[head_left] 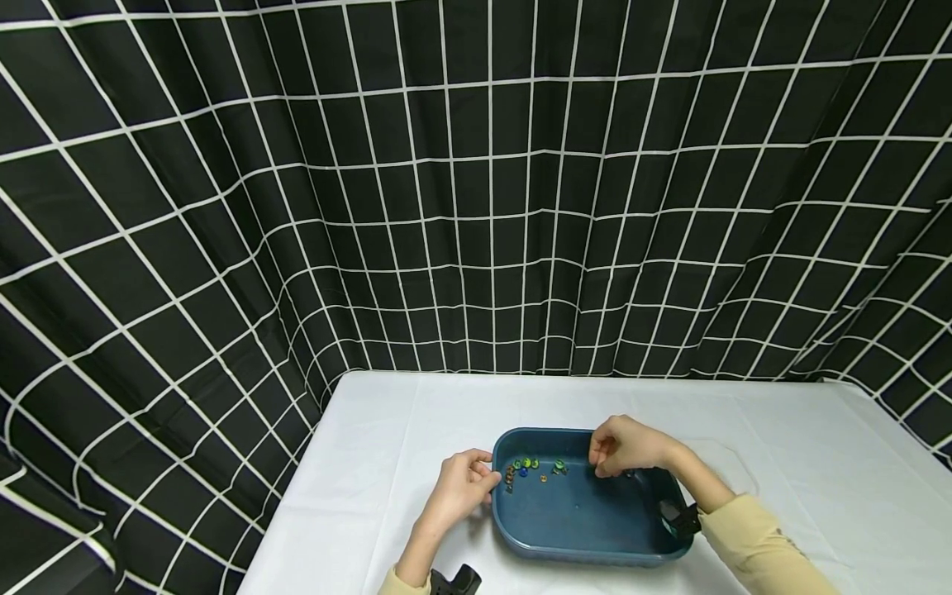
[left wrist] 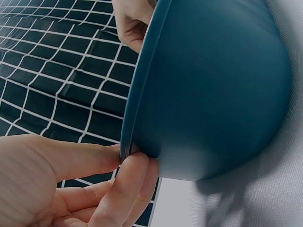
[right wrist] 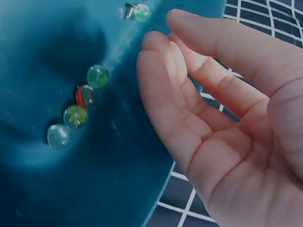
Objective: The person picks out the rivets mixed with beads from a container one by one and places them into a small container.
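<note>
A blue plastic basin (head_left: 580, 529) holds several glass marbles. My left hand (head_left: 457, 496) is at its left end. In the left wrist view the thumb and fingers (left wrist: 125, 182) pinch the basin's rim (left wrist: 142, 90), thumb on one side and fingertips on the other. My right hand (head_left: 628, 446) reaches over the far wall into the basin. Its fingers (right wrist: 158, 90) bend loosely in the right wrist view, with no marble showing between them. Near them lie a green marble (right wrist: 98, 76), a red-and-clear marble (right wrist: 85, 97), a yellow-green marble (right wrist: 75, 117) and a pale marble (right wrist: 58, 136).
More marbles gather at the basin's left end, among them a blue marble (head_left: 524, 473) and an orange marble (head_left: 544, 478). The basin stands on a white cloth-covered table (head_left: 387, 463). A black curtain with white grid lines (head_left: 476, 248) hangs behind and at the sides.
</note>
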Demonstrator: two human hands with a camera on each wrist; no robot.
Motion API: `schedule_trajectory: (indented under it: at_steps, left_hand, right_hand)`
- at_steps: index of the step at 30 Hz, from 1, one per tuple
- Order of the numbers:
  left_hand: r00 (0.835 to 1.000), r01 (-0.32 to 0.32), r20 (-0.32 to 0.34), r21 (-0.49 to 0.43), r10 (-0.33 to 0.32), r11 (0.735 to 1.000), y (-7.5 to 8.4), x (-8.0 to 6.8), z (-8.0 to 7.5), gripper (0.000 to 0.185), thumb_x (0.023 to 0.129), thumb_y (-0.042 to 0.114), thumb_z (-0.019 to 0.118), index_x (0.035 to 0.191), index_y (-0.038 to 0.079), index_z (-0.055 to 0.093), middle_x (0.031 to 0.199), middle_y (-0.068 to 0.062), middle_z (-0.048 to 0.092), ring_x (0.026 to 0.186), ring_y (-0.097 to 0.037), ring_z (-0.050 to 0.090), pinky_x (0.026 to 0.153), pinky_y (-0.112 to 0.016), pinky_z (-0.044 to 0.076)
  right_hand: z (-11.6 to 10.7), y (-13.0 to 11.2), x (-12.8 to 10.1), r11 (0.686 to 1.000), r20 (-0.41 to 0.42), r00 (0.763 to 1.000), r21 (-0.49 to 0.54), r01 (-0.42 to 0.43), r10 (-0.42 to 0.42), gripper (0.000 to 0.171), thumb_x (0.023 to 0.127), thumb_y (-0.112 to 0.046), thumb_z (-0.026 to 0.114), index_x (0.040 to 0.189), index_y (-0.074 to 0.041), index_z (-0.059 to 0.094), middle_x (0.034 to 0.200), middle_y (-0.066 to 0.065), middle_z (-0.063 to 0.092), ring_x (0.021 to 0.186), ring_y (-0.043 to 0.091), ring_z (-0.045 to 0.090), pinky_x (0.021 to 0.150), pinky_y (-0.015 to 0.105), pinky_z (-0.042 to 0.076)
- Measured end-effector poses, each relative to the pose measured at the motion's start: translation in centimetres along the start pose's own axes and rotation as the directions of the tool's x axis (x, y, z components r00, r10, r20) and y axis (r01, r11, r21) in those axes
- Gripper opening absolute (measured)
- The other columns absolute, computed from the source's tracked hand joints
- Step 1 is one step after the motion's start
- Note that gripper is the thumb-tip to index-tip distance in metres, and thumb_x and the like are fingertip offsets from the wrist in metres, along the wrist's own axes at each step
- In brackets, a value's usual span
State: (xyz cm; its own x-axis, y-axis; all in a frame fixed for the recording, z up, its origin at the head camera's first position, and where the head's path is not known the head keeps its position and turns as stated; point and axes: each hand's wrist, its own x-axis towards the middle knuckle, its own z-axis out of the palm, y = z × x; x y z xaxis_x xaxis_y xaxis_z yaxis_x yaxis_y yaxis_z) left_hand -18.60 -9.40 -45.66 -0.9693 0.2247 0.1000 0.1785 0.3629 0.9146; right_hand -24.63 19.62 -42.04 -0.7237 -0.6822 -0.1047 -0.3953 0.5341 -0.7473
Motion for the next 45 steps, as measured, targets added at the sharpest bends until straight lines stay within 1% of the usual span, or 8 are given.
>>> schedule_trajectory:
  at_steps: [3, 7, 16, 20, 25, 30, 34, 45]
  left_hand:
    - [1.000, -0.006, 0.000, -0.003, 0.006, 1.000, 0.0, 0.0, 0.0, 0.030, 0.080, -0.002, 0.066, 0.106, -0.016, 0.057, 0.072, -0.005, 0.057, 0.052, -0.017, 0.061, 0.045, -0.017, 0.045]
    - [1.000, -0.009, 0.000, -0.004, 0.009, 1.000, 0.0, 0.0, 0.0, 0.030, 0.081, -0.002, 0.066, 0.106, -0.015, 0.057, 0.072, -0.005, 0.057, 0.052, -0.017, 0.061, 0.045, -0.017, 0.045]
    - [1.000, -0.010, 0.000, -0.009, 0.010, 1.000, -0.1, 0.0, 0.0, 0.030, 0.081, -0.001, 0.066, 0.106, -0.015, 0.057, 0.072, -0.005, 0.057, 0.051, -0.012, 0.059, 0.046, -0.017, 0.045]
    - [1.000, -0.012, -0.002, -0.011, 0.012, 1.000, -0.1, 0.0, 0.0, 0.031, 0.081, -0.001, 0.066, 0.106, -0.015, 0.058, 0.072, -0.005, 0.057, 0.051, -0.012, 0.059, 0.045, -0.017, 0.044]
    - [1.000, -0.011, -0.003, -0.002, 0.011, 1.000, -0.2, 0.0, 0.0, 0.031, 0.080, -0.001, 0.066, 0.106, -0.015, 0.058, 0.072, -0.005, 0.057, 0.051, -0.013, 0.059, 0.046, -0.017, 0.045]
    - [1.000, -0.007, -0.003, 0.004, 0.007, 1.000, -0.2, 0.1, 0.0, 0.031, 0.080, -0.001, 0.066, 0.106, -0.015, 0.057, 0.072, -0.004, 0.057, 0.051, -0.011, 0.058, 0.046, -0.017, 0.045]
    - [1.000, -0.006, -0.003, 0.002, 0.006, 1.000, -0.1, 0.0, 0.0, 0.031, 0.080, -0.001, 0.066, 0.106, -0.015, 0.058, 0.073, -0.004, 0.057, 0.051, -0.010, 0.058, 0.046, -0.017, 0.045]
    - [1.000, -0.007, -0.004, -0.003, 0.007, 1.000, 0.0, 0.0, 0.0, 0.030, 0.080, -0.002, 0.066, 0.106, -0.015, 0.057, 0.072, -0.004, 0.057, 0.051, -0.009, 0.058, 0.046, -0.017, 0.045]
  right_hand:
    - [0.3, 0.0, 0.3, 1.000, -0.008, 1.000, -0.020, 0.005, -0.006, 0.009, 0.071, 0.004, 0.072, 0.077, 0.005, 0.064, 0.064, 0.000, 0.058, 0.054, 0.005, 0.051, 0.048, 0.022, 0.047]
    - [0.7, -0.1, 0.7, 0.999, -0.015, 1.000, -0.036, 0.005, -0.006, 0.008, 0.072, 0.004, 0.071, 0.077, 0.005, 0.064, 0.064, -0.001, 0.058, 0.054, 0.004, 0.050, 0.048, 0.021, 0.046]
    - [1.5, -0.3, 1.1, 0.999, -0.030, 0.999, -0.031, 0.011, -0.012, 0.009, 0.071, 0.004, 0.072, 0.075, 0.004, 0.064, 0.063, 0.000, 0.058, 0.053, 0.004, 0.051, 0.048, 0.021, 0.047]
    - [2.0, -0.3, 1.3, 0.999, -0.064, 0.998, -0.032, -0.010, 0.008, 0.008, 0.071, 0.004, 0.071, 0.074, 0.004, 0.063, 0.062, -0.001, 0.058, 0.053, 0.004, 0.051, 0.048, 0.021, 0.047]
    - [2.6, -0.5, 1.4, 0.999, -0.104, 0.994, -0.004, -0.031, 0.031, 0.005, 0.072, 0.006, 0.068, 0.073, 0.006, 0.063, 0.063, 0.002, 0.059, 0.053, 0.006, 0.054, 0.048, 0.021, 0.048]
    - [3.0, -0.7, 1.4, 0.997, -0.120, 0.990, 0.032, -0.074, 0.077, 0.004, 0.074, 0.006, 0.068, 0.074, 0.007, 0.063, 0.064, 0.006, 0.062, 0.054, 0.009, 0.057, 0.049, 0.023, 0.049]
    - [3.3, -0.9, 1.5, 0.994, -0.136, 0.985, 0.048, -0.102, 0.107, 0.006, 0.073, 0.005, 0.069, 0.075, 0.006, 0.064, 0.064, 0.007, 0.062, 0.054, 0.013, 0.059, 0.049, 0.025, 0.050]
    - [4.0, -1.5, 1.7, 0.995, -0.208, 0.973, 0.005, -0.103, 0.101, 0.007, 0.071, 0.006, 0.071, 0.072, 0.005, 0.064, 0.061, 0.008, 0.062, 0.052, 0.017, 0.060, 0.047, 0.026, 0.049]
